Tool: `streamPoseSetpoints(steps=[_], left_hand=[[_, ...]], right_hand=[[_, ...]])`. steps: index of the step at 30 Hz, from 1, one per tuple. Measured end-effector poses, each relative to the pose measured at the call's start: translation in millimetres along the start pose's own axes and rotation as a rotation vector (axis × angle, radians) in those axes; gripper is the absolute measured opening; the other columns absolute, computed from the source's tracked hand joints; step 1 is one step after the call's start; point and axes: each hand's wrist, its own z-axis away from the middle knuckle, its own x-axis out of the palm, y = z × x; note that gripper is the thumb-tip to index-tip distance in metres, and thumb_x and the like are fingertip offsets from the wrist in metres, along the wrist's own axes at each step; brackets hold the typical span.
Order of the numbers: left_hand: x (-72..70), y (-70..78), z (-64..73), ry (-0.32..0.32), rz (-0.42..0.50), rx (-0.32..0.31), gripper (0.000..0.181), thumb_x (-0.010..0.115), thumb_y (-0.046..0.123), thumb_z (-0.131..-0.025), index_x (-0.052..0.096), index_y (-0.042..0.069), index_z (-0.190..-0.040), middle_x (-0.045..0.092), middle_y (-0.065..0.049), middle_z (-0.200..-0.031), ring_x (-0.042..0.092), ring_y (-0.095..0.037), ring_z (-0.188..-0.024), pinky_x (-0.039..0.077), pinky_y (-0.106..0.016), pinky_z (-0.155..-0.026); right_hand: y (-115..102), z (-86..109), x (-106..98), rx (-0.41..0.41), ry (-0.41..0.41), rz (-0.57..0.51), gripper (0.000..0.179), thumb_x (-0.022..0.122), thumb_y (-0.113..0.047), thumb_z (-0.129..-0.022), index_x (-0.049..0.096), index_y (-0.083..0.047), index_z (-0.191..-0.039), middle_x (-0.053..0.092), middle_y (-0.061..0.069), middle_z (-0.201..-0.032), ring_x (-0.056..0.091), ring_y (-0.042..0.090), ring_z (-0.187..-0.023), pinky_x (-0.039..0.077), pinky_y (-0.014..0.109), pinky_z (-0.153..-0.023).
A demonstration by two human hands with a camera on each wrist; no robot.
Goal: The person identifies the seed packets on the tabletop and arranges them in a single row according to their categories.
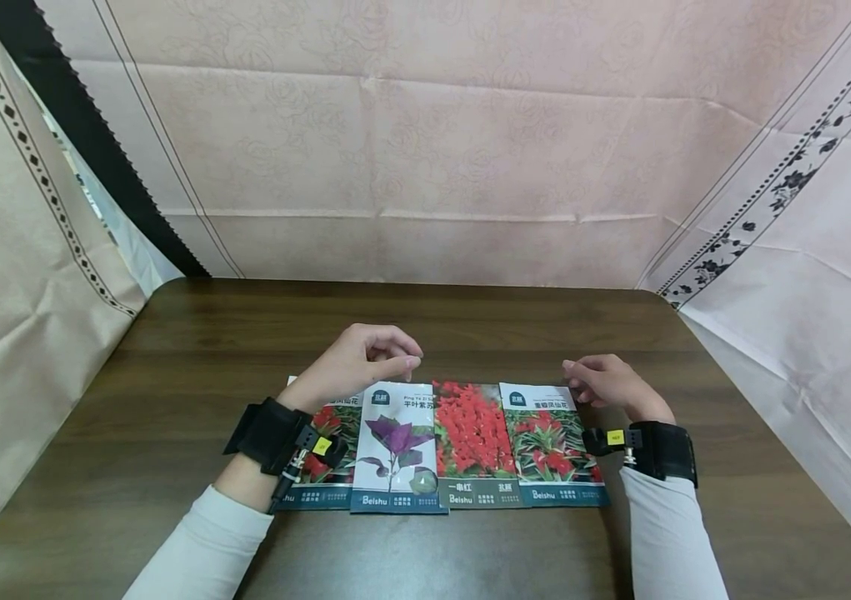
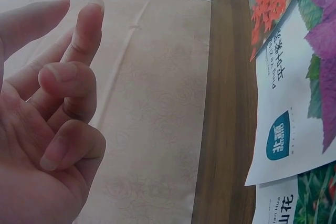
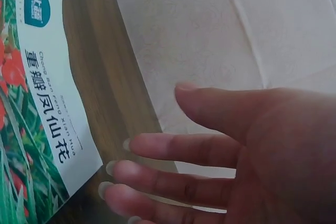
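Note:
Several flower seed packets lie side by side in a row on the wooden table. The leftmost red-flower packet (image 1: 338, 475) is partly hidden behind the left wrist. Beside it is a packet with a purple-leaved plant (image 1: 397, 429), then a packet covered in red blossoms (image 1: 473, 429), and a red-flower packet with a white top (image 1: 551, 446) at the right end. My left hand (image 1: 367, 360) hovers above the purple packet's top edge, fingers loosely bent, holding nothing. By the rightmost packet's upper right corner is my right hand (image 1: 611, 385), its fingers relaxed and holding nothing in the right wrist view.
The brown wooden table (image 1: 425, 554) extends around the packets. Pale patterned cloth (image 1: 425, 167) hangs behind it and at both sides, with a dark strip (image 1: 95, 125) at the back left. Both wrists wear black straps with small cameras.

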Motion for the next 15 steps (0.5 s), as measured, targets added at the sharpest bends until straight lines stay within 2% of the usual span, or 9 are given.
streamPoseSetpoints(steps=[6,10,15], left_hand=[[0.2,0.5,-0.3,0.015,-0.031,-0.011,0.012,0.060,0.032,-0.088,0.065,0.027,-0.098,0.067,0.007,-0.082,0.058,-0.016,-0.074,0.046,-0.031,-0.067],[1.1,-0.1,0.8,0.053,-0.117,-0.045,0.011,0.059,0.032,-0.088,0.064,0.027,-0.096,0.067,0.004,-0.081,0.055,-0.015,-0.072,0.045,-0.030,-0.066],[0.7,0.7,2.5,0.124,-0.244,-0.045,0.013,0.058,0.034,-0.089,0.063,0.027,-0.098,0.066,0.004,-0.082,0.055,-0.014,-0.074,0.044,-0.031,-0.067]], right_hand=[[-10.0,5.4,-2.1,-0.027,0.022,0.021,0.060,0.042,-0.053,-0.091,0.048,-0.006,-0.129,0.059,0.017,-0.115,0.061,0.024,-0.086,0.051,0.036,-0.081],[-26.9,13.7,-1.7,-0.063,0.021,0.059,0.063,0.041,-0.057,-0.090,0.046,-0.010,-0.131,0.058,0.017,-0.120,0.061,0.027,-0.096,0.050,0.040,-0.083],[-52.4,24.1,5.7,-0.180,0.042,0.113,0.057,0.042,-0.053,-0.091,0.048,-0.012,-0.130,0.055,0.014,-0.126,0.055,0.031,-0.112,0.046,0.048,-0.089]])
